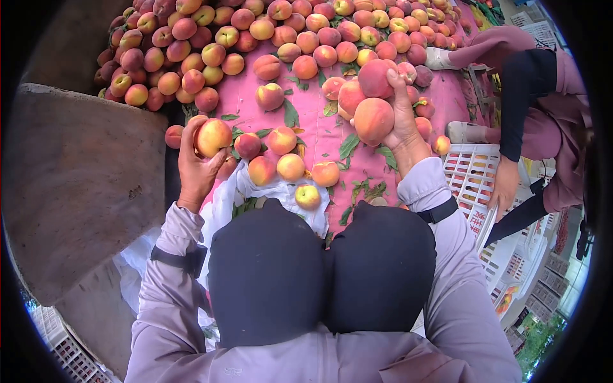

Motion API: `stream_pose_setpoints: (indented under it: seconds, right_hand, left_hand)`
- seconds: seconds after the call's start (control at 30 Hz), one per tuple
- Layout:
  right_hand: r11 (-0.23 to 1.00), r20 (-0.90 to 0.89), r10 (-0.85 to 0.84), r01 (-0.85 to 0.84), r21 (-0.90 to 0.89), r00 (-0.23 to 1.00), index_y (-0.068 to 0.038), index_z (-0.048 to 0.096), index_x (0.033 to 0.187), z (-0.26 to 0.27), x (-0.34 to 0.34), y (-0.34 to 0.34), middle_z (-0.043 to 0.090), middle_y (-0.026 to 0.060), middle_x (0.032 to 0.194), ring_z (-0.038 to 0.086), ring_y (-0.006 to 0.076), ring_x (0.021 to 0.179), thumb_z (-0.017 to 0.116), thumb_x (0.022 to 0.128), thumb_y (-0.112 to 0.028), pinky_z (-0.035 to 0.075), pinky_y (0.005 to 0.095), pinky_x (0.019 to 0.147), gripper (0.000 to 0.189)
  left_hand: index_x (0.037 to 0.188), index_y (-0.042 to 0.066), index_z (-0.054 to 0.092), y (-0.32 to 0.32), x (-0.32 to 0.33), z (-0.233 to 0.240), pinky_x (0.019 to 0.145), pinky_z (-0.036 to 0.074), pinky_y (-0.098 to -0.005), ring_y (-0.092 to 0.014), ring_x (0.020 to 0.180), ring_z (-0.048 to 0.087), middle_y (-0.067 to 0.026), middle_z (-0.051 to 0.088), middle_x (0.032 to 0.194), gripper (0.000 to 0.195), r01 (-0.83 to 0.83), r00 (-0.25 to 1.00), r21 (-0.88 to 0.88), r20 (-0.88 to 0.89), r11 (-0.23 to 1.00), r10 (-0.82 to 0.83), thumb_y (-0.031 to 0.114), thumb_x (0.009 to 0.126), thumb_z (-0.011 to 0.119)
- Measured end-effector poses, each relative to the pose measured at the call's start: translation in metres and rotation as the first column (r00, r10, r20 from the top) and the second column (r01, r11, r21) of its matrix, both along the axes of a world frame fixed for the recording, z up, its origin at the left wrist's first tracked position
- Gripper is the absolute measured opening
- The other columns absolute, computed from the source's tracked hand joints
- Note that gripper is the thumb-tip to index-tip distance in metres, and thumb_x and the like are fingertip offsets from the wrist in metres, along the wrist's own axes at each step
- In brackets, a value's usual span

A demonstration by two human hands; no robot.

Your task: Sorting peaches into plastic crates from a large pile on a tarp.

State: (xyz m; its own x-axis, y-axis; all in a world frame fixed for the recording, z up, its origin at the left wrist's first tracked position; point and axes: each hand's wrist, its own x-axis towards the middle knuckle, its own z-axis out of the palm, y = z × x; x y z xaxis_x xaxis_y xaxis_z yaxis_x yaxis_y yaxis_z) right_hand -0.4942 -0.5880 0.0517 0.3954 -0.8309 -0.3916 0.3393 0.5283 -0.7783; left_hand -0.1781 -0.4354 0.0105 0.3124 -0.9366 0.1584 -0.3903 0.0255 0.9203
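My left hand (195, 163) grips one yellow-red peach (213, 138) between thumb and fingers, above the left edge of a pink cloth (306, 119). At the right, my right hand (404, 119) holds several peaches together, among them a dark red one (376, 79) and an orange one (374, 121); its fingers are mostly hidden behind them. Between my hands and my knees, several loose peaches (290, 167) lie with green leaves on the cloth. A yellow peach (308, 197) rests on white plastic film (282, 191) just before my knees.
A large heap of peaches (182, 52) spreads across the far side. A brown board (86, 177) stands at the left. On the right, another person's hand (505, 184) touches a white plastic crate (471, 167); more crates stand behind. Another crate (67, 340) is at the lower left.
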Motion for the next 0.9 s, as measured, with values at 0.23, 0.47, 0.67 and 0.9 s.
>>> stream_pose_setpoints:
  seconds: [0.23,0.47,0.67,0.9]
  right_hand:
    - [0.955,0.274,-0.186,0.239,-0.178,0.944,-0.009,0.046,0.124,0.104,-0.073,0.067,0.055,0.0149,0.115,0.066,0.0338,0.083,0.062,0.077,-0.065,0.06,0.0518,0.057,0.074]
    - [0.754,0.036,-0.493,0.448,-0.48,0.869,0.0,0.051,0.114,0.214,-0.235,0.217,0.06,0.0173,0.105,0.067,0.0266,0.089,0.066,0.08,-0.053,0.058,0.0387,0.079,0.064]
    - [0.781,-0.417,-0.623,0.499,-0.375,0.662,-0.001,0.055,0.116,0.179,-0.332,0.317,0.061,0.0126,0.106,0.064,0.0194,0.093,0.068,0.083,-0.043,0.054,0.0314,0.08,0.055]
    - [0.827,-0.74,-0.543,0.408,-0.388,0.396,-0.001,0.057,0.123,0.075,-0.376,0.352,0.059,0.0134,0.116,0.058,0.0188,0.104,0.073,0.077,-0.044,0.045,0.0306,0.091,0.065]
  left_hand:
    - [0.141,0.003,0.036,0.015,-0.012,0.09,0.096,0.048,-0.0346,-0.023,0.12,0.05,-0.0124,0.038,0.143,0.052,0.132,0.848,-0.07,-0.508,0.989,-0.149,0.021,0.095,0.054]
    - [0.144,0.0,0.03,0.057,-0.009,0.211,0.103,0.035,-0.031,-0.022,0.132,0.037,-0.0115,0.035,0.144,0.056,0.044,0.984,0.008,-0.172,0.999,-0.042,0.032,0.1,0.043]
    - [0.143,0.001,0.033,0.056,-0.074,0.246,0.103,0.036,-0.0323,-0.024,0.13,0.04,-0.012,0.037,0.142,0.053,0.124,0.983,0.012,-0.137,0.992,-0.121,0.031,0.1,0.043]
    - [0.137,0.003,0.043,0.054,-0.096,0.229,0.101,0.042,-0.0338,-0.023,0.127,0.044,-0.0104,0.039,0.142,0.046,0.299,0.94,-0.099,0.205,0.949,-0.275,0.03,0.1,0.045]
